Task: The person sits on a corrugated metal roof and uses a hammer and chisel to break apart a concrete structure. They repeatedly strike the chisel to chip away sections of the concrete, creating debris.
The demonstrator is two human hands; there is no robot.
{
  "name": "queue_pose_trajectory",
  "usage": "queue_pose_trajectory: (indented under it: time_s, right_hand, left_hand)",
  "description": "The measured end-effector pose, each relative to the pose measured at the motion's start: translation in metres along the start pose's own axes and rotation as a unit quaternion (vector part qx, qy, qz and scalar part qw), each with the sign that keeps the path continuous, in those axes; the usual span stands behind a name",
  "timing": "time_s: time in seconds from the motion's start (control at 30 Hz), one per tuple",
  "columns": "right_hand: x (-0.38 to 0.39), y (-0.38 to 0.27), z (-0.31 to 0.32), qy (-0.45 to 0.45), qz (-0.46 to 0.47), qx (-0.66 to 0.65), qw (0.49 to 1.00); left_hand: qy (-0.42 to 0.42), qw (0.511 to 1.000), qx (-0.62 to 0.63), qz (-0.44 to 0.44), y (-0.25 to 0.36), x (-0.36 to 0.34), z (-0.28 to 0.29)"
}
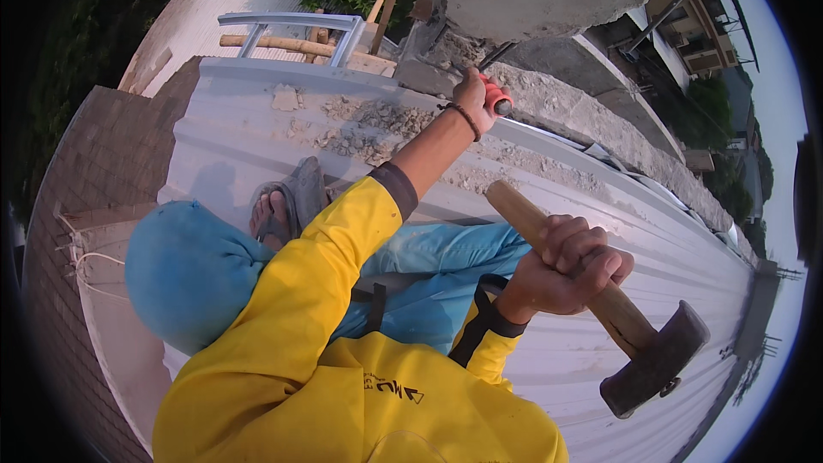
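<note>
My left hand (474,96) reaches up and grips a chisel with an orange-red handle (496,96), its steel tip set against the broken concrete edge (480,51) above. My right hand (567,267) is closed around the wooden handle (514,206) of a heavy hammer, whose dark iron head (656,362) hangs low to the right. Both arms wear yellow sleeves. I crouch in blue trousers, one sandalled foot (283,206) on a pale corrugated metal roof (600,231).
Concrete rubble (369,129) lies scattered on the roof below the chisel. A metal frame and wooden pole (274,41) stand at the roof's far edge. A tiled roof (103,163) drops away left. Buildings and street lie far below at right.
</note>
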State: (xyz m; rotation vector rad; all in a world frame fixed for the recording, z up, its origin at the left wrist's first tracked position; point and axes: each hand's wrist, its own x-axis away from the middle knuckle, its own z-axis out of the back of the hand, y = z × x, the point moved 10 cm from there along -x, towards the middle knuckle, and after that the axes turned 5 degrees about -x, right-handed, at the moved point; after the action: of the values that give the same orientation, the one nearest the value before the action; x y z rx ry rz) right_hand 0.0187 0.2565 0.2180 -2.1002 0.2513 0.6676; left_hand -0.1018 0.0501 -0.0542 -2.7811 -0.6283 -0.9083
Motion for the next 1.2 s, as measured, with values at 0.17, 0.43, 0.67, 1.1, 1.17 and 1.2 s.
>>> queue_pose_trajectory:
  time_s: [0.17,0.43,0.67,1.1,1.17,1.2]
  right_hand:
    - [0.042,0.116,0.002,0.001,-0.240,0.117,0.964]
    - [0.063,0.097,0.042,0.031,-0.269,0.103,0.957]
    - [0.010,0.040,-0.012,0.036,-0.027,0.020,0.999]
    - [0.022,0.036,0.012,0.039,-0.057,-0.032,0.997]
    - [0.016,0.048,0.000,0.017,-0.051,-0.007,0.999]
    - [0.020,0.072,-0.002,0.013,-0.093,0.024,0.995]
  left_hand:
    - [-0.021,1.000,-0.021,0.002,0.005,-0.001,-0.004]
    - [-0.040,0.998,-0.052,-0.003,0.005,0.004,0.001]
    - [-0.042,0.998,-0.045,0.012,0.002,0.003,-0.002]
    - [-0.048,0.999,-0.003,0.002,0.007,-0.006,-0.007]
    - [-0.035,0.999,0.019,0.001,0.006,-0.009,-0.009]
    - [-0.041,0.999,0.017,0.005,0.006,-0.009,-0.010]
